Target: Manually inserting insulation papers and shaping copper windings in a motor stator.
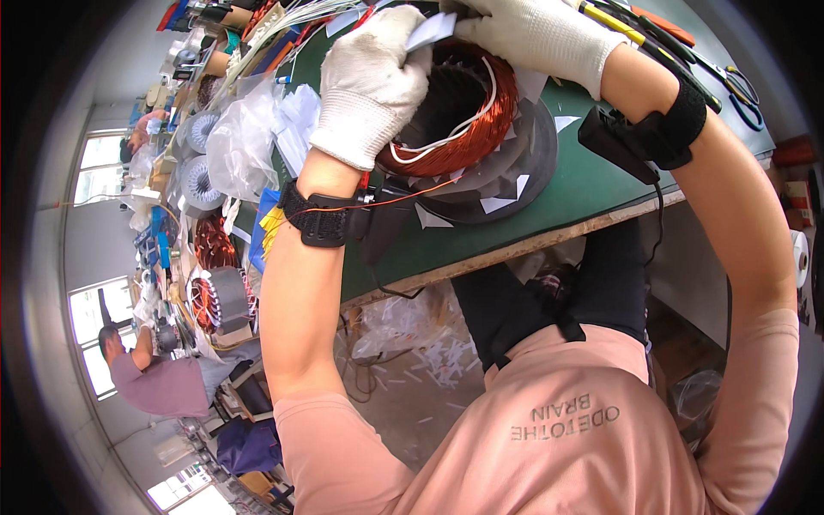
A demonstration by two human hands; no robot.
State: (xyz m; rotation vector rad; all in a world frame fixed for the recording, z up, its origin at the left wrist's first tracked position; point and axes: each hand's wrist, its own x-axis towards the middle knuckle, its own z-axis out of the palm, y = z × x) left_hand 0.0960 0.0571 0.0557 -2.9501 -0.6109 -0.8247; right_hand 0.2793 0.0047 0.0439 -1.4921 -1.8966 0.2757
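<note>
A motor stator [496, 116] with copper windings and a white cord along its rim sits on a round dark turntable [542, 163] on the green bench. My left hand [373, 81], in a white knitted glove, is closed on a white paper slip [431, 31] above the stator's far left rim. Across the far rim reaches my right hand [536, 39], gloved the same way, its fingers close to the slip. The top edge of the view and the glove itself hide most of its fingertips. Small paper pieces [505, 196] lie around the stator's base.
Scissors [743, 96] and yellow-handled tools [614, 23] lie at the bench's far right. Clear plastic bags [245, 142] and white sheets [298, 124] crowd the left side. More stators [225, 300] stand further left, where another person [159, 378] works. Paper scraps [446, 356] litter the floor.
</note>
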